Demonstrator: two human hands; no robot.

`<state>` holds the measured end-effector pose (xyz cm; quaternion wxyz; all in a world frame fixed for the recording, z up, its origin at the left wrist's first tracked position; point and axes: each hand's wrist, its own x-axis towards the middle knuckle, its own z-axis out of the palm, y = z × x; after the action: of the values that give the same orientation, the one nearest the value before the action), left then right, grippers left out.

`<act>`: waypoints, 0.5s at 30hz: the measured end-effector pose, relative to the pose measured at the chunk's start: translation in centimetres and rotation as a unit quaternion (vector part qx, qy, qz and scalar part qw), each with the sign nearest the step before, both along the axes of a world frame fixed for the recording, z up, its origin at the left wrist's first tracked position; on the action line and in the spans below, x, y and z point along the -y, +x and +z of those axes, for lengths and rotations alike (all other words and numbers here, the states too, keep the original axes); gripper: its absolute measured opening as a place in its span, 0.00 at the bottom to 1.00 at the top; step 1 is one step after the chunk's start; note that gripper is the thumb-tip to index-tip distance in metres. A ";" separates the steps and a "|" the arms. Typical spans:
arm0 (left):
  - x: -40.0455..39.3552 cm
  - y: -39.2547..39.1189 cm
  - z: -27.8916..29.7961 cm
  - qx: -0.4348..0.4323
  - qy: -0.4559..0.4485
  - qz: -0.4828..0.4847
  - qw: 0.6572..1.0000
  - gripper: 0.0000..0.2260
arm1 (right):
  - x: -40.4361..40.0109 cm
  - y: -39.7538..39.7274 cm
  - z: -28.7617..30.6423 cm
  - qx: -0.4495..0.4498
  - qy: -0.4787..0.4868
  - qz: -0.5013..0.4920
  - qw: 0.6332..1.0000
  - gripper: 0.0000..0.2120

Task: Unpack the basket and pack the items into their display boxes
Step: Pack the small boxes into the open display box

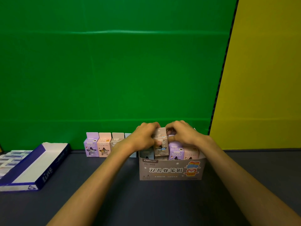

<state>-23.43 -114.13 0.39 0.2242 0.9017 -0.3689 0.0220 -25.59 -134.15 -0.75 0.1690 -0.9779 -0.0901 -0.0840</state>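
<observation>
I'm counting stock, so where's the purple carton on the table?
Head view, left of centre: the purple carton stands against the green backdrop, beside a pink carton.

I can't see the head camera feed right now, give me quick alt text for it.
Both hands, left hand and right hand, grip a grey-brown sharpener carton over the grey display box, which already holds several cartons. More pastel cartons stand in a row on the dark table to the left, beside an open blue-and-white box; a green backdrop hangs behind.
</observation>
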 end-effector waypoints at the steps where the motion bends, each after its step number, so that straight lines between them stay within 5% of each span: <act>1: 0.2 0.0 -0.2 0.004 0.018 0.003 1.000 0.20 | 0.0 -0.1 0.0 0.000 0.000 0.000 1.000 0.13; 15: 2.7 -1.0 -2.1 0.217 0.239 0.036 0.946 0.29 | 0.4 -1.0 -0.1 0.012 0.002 -0.014 1.000 0.14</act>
<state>-24.39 -116.79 -1.73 -0.0849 0.9150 -0.3700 0.1367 -26.61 -134.59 -0.84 0.1686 -0.9777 -0.0781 -0.0982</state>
